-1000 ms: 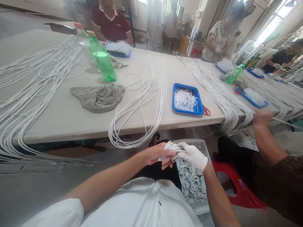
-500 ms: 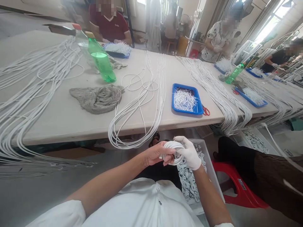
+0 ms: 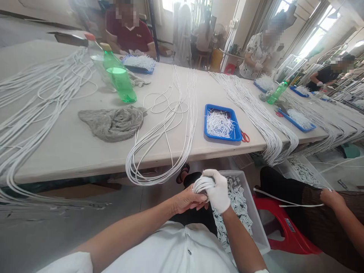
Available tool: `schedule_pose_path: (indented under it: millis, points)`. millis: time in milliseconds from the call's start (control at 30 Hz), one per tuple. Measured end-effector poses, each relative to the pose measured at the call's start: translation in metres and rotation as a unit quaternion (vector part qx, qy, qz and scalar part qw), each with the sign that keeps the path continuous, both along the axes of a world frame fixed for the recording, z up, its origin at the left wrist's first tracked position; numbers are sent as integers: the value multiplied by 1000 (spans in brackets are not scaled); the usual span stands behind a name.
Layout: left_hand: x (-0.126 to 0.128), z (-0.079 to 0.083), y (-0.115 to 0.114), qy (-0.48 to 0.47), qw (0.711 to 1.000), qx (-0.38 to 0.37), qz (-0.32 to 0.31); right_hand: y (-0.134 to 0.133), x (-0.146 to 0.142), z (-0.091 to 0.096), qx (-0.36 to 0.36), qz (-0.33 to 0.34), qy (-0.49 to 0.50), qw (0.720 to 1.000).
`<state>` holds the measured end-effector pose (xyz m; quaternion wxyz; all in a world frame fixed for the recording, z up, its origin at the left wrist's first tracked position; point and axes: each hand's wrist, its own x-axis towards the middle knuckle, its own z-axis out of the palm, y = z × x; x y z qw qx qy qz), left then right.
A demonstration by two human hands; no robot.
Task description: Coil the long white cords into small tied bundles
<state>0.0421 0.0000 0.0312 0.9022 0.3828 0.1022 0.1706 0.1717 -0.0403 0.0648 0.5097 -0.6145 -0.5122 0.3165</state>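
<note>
Between my hands, just past the table's front edge, is a coiled white cable (image 3: 202, 184). My bare left hand (image 3: 188, 199) grips the coil from the left, thumb across its lower side. From the right my white-gloved right hand (image 3: 218, 189) closes over the top and side of the same coil. Part of the cable is hidden behind the fingers. Below and to the right of my hands stands a white plastic bin (image 3: 260, 223) filled with bundled cables (image 3: 237, 201). Long white cables (image 3: 159, 151) lie looped on the table, their bend hanging over the front edge.
On the table (image 3: 167, 72) are a blue tray (image 3: 205, 129) of short white ties, red-handled scissors (image 3: 245, 137), a grey cloth (image 3: 113, 122) and a green bottle (image 3: 121, 81). A red stool (image 3: 287, 231) stands right, beside a co-worker's hand (image 3: 331, 197) holding cable. Other people sit across.
My right hand has turned over the top of the coil, covering more of it. Both hands sit slightly lower. A co-worker's hand with a cable has come into view at the right.
</note>
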Motion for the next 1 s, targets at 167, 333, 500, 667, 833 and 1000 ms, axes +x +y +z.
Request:
schedule_pose_path:
  millis: [167, 333, 500, 667, 833, 1000]
  points:
    - [-3, 8, -5, -16, 999, -29, -33, -2, -2, 8, -3, 3, 32, 999]
    - [-9, 13, -3, 10, 1000, 19, -12, -10, -8, 23, -5, 3, -5, 1000]
    - [-15, 20, 16, 157, 928, 289, 173, -12, -5, 18, 24, -13, -38, 999]
    - [-18, 22, 16, 185, 765, 532, 312, -15, -9, 12, 52, 16, -78, 995]
    - [-2, 14, 7, 171, 907, 319, 216, -15, -7, 7, 69, 49, -120, 989]
    - [9, 3, -4, 169, 978, 122, 6, -2, -8, -14, 43, -3, -109, 993]
